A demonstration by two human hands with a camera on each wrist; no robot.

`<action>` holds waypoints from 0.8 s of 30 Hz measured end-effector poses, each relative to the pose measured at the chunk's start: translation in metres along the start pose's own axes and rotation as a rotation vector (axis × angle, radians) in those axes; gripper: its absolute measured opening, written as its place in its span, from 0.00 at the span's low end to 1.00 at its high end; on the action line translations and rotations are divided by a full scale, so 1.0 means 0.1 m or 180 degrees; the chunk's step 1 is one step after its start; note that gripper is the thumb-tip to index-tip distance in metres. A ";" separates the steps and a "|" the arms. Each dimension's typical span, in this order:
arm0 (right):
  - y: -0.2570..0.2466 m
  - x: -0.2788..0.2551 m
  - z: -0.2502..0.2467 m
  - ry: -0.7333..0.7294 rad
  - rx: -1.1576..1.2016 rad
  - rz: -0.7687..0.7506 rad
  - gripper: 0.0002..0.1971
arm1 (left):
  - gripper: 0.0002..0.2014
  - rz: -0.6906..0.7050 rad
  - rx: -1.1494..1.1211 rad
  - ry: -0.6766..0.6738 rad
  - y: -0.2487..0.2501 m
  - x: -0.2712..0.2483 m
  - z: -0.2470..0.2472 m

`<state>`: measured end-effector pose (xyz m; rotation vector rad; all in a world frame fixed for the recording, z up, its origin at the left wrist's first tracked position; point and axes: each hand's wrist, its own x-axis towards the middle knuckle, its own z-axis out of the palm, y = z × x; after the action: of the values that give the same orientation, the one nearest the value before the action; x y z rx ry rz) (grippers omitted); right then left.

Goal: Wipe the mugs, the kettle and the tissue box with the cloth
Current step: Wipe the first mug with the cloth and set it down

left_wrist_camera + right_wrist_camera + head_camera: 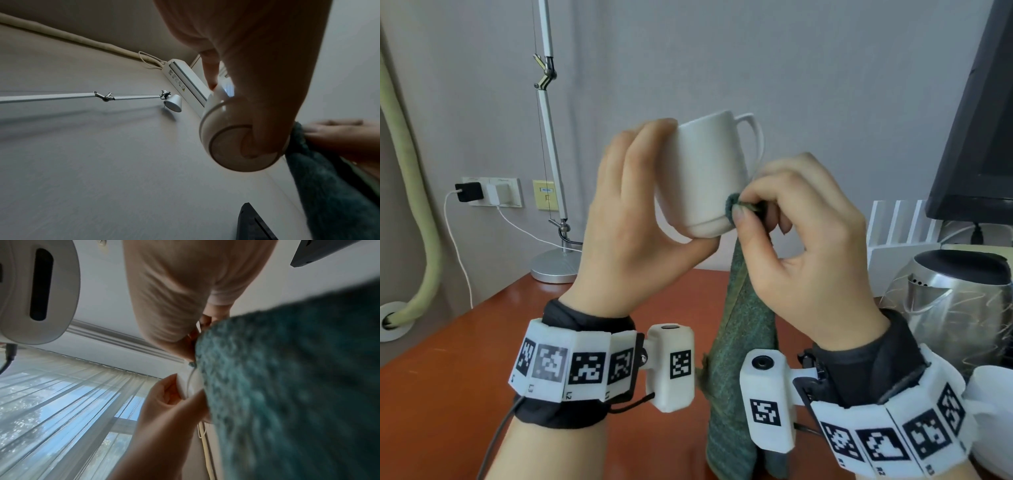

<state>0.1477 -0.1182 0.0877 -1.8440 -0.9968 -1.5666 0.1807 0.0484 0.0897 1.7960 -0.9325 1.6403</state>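
Note:
My left hand (640,205) holds a white mug (709,171) in the air above the table, fingers on its far side and thumb under its base. The mug's handle points up and to the right. My right hand (791,222) pinches a green cloth (743,342) between thumb and fingers and presses a fold of it against the mug's lower right side. The rest of the cloth hangs down between my wrists. From the left wrist, the mug's base (242,146) shows with the thumb across it and the cloth (329,186) beside it. The cloth (298,386) fills the right wrist view.
A steel kettle (962,301) with a black lid stands at the right on the red-brown table (465,359). Another white mug (993,411) sits at the right edge. A desk lamp base (556,265), a white rack (904,233) and a dark monitor (979,120) stand at the back.

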 end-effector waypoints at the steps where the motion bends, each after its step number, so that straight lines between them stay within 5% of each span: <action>1: 0.01 0.00 0.00 -0.0080 0.0017 -0.0018 0.05 | 0.37 -0.0060 -0.0084 0.0070 -0.01 0.00 -0.01; 5: 0.09 0.00 -0.10 0.0292 0.0151 0.0021 0.04 | 0.45 -0.0492 -0.0469 0.0132 -0.04 -0.02 -0.04; 9: 0.09 0.03 -0.16 0.0822 0.0903 0.0559 0.12 | 0.46 -0.0414 -0.0395 0.0090 -0.04 -0.05 -0.03; 15: 0.04 0.03 -0.08 0.0572 0.0893 0.0301 0.08 | 0.40 -0.0437 -0.0601 0.0219 0.03 -0.03 0.07; 24: 0.05 -0.01 0.03 0.0446 0.0912 0.0256 0.16 | 0.42 -0.0620 -0.0762 0.0286 0.06 -0.02 0.03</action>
<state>0.1532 -0.1195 0.0866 -1.5389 -1.0112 -1.4028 0.1776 0.0425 0.0867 1.5850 -0.8458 1.4122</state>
